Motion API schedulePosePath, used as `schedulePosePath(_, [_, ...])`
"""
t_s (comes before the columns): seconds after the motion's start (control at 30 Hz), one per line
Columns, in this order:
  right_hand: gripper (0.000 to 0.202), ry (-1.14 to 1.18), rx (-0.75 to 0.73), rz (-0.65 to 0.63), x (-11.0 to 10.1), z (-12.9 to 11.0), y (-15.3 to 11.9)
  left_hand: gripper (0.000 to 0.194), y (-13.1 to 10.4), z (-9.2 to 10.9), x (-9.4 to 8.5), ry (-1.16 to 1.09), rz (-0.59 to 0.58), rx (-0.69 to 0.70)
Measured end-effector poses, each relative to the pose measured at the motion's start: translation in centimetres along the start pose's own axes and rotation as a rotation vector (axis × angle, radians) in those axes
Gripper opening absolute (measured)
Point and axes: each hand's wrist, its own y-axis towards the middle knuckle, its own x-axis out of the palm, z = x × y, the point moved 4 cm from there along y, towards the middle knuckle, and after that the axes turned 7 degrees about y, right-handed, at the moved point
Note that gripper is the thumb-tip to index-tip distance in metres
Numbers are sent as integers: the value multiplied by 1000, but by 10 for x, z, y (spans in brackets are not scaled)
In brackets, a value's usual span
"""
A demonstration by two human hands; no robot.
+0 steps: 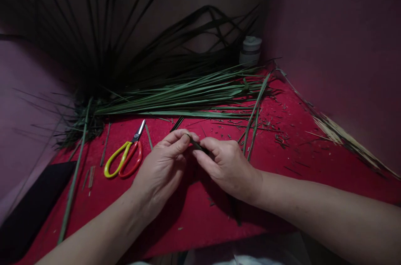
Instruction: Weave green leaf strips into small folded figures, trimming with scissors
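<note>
A dark green leaf strip (196,144) runs between my two hands above the red table. My left hand (167,160) pinches one end of it between thumb and forefinger. On the other side, my right hand (230,164) has thumb and fingers closed on the same strip, close to my left fingertips. Scissors (130,154) with one yellow and one red handle lie left of my left hand, blades pointing away. Behind both hands is a pile of long green leaves (188,95).
The red table (282,206) carries scattered leaf scraps. A white-lidded container (250,49) stands at the back. Pale thin sticks (347,141) lie along the right wall. A black flat object (37,210) is at the left, beside a long green stem (76,173).
</note>
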Motion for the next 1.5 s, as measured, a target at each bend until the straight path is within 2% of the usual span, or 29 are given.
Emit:
schedulePosePath(0.23, [14,271,162,-76,6,7,-2,7,2,3,0,25,-34,-7])
schedulePosePath(0.37, [11,467,308,-94,11,14,-1,9,2,3,2,51,-86,-28])
schedulePosePath(0.5, [7,651,449,-93,14,16,1,8,2,4,2,27,-78,-38])
schedulePosePath(0.73, [14,608,440,-98,10,11,-2,7,-2,6,3,117,-52,13])
schedulePosePath(0.83, [13,658,523,-115,9,9,-2,4,1,7,0,126,-24,77])
schedulePosePath(0.87, [13,678,548,-116,8,9,-2,8,2,7,-1,127,-28,87])
schedulePosePath(0.97, [14,706,588,-108,6,6,1,16,4,2,1,189,-122,45])
schedulePosePath(1.07, [14,710,614,-123,6,7,3,3,2,0,3,294,-184,24])
schedulePosePath(1.23, [14,776,648,-177,9,15,4,8,0,4,-3,383,-50,77])
schedulePosePath(1.5, [13,658,586,-151,4,12,3,12,1,8,-6,388,0,99])
